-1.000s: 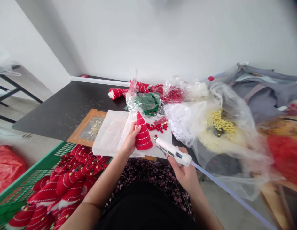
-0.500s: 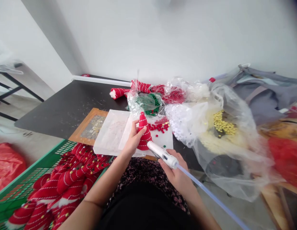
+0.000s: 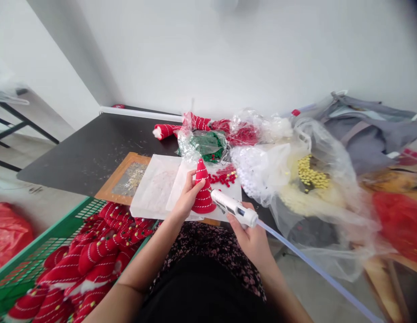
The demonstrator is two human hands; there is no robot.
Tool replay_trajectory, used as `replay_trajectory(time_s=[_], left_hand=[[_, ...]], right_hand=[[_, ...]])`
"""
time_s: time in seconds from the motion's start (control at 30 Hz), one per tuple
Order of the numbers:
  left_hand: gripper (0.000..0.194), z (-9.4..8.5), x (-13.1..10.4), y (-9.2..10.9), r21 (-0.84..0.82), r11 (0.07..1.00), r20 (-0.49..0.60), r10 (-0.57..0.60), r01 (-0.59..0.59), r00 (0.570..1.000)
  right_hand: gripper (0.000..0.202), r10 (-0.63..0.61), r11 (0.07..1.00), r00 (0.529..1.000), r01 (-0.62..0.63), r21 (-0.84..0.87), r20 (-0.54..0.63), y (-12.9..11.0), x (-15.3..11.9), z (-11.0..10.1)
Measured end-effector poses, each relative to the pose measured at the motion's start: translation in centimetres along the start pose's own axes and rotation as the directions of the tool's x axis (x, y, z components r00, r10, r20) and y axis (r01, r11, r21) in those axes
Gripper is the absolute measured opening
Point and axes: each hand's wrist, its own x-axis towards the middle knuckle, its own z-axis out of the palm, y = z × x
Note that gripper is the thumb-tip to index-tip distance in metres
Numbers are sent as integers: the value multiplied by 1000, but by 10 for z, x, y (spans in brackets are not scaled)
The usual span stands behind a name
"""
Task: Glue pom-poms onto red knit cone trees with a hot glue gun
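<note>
My left hand (image 3: 189, 194) is closed round the side of a red cone (image 3: 202, 197) with white stitched stripes, held upright over white paper (image 3: 156, 181). In my right hand (image 3: 250, 237) is a white glue gun (image 3: 233, 207), with a long pale glue stick (image 3: 309, 262) trailing from its back. The gun's nozzle points at the cone's right side, at or very close to the fabric. Small red pompoms (image 3: 225, 179) lie on the paper just behind the gun. The fingers of my right hand are partly hidden beneath the gun.
A green basket (image 3: 56, 237) full of decorated red cones stands at the lower left. Bags of green pompoms (image 3: 211, 143), white pompoms (image 3: 247, 172) and yellow pompoms (image 3: 312, 172) line the back and right. A wood-framed board (image 3: 122, 179) lies left of the paper.
The glue gun has moved up, its nozzle now higher along the cone's right side. The cone stays in my left hand, nearly in place. The view has shifted slightly.
</note>
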Motion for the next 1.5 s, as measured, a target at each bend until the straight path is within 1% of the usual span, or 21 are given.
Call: replay_trajectory(time_s=[0.17, 0.3, 0.4, 0.47, 0.5, 0.53, 0.6, 0.7, 0.77, 0.87, 1.0, 1.07, 1.17, 1.23, 1.27, 1.3, 1.43, 1.5], left_hand=[[62, 1, -2, 3, -3, 1000, 10, 18, -18, 1000], [60, -1, -1, 0, -9, 1000, 5, 18, -18, 1000], [55, -4, 2, -4, -36, 999, -18, 19, -19, 1000], [52, -8, 4, -6, -68, 998, -29, 15, -17, 999], [50, -9, 5, -6, -87, 996, -25, 9, -12, 1000], [48, -10, 6, -7, -106, 994, -15, 1, -3, 1000], [47, -10, 6, -6, -146, 989, 13, -20, 21, 1000], [49, -7, 4, -3, -206, 977, 40, -44, 51, 998], [51, -5, 2, -1, -232, 971, 47, -52, 62, 998], [52, -3, 0, 1, -257, 964, 58, -60, 73, 997], [51, -2, -1, 1, -279, 957, 58, -58, 72, 997], [52, -2, -1, 1, -286, 956, 52, -58, 70, 997], [50, -2, -1, 2, -286, 955, 41, -72, 81, 997], [48, -2, -1, 2, -272, 958, 39, -86, 93, 996], [47, -2, -1, 2, -262, 960, 39, -87, 94, 995], [47, -2, -1, 2, -251, 964, 37, -82, 89, 996], [48, 0, -2, -1, -213, 974, 45, -66, 74, 997], [47, 1, -2, -2, -200, 977, 60, -65, 76, 996]], right_hand=[[22, -7, 1000, 1000, 7, 13, 1, 2, 2, 4], [23, -5, 1000, 1000, 6, -16, 24, 3, 2, 3], [21, -36, 994, 999, 39, -100, 31, 4, 1, -1], [20, -50, 984, 999, 51, -168, 11, 5, 0, -4], [20, -40, 984, 999, 39, -173, -7, 6, 0, -5], [20, -19, 990, 1000, 15, -143, -23, 7, 0, -5], [22, 50, 999, 998, -50, 12, -24, 9, 1, -4], [21, 138, 957, 990, -133, 259, 2, 9, 4, -2], [23, 162, 932, 987, -156, 328, 9, 8, 7, 0], [27, 179, 918, 983, -177, 354, 27, 5, 9, 0], [31, 184, 918, 982, -190, 347, 49, 3, 10, -2], [31, 173, 936, 984, -178, 304, 42, 4, 9, -3], [25, 130, 982, 991, -123, 145, -34, 10, 7, -5], [26, 91, 996, 991, -88, 27, -97, 14, 6, -7], [26, 77, 997, 991, -77, -1, -113, 15, 5, -8], [25, 70, 998, 991, -70, -1, -116, 15, 6, -9], [22, 58, 990, 996, -48, 130, -71, 10, 11, -9], [20, 47, 986, 997, -36, 163, -63, 6, 14, -7]])
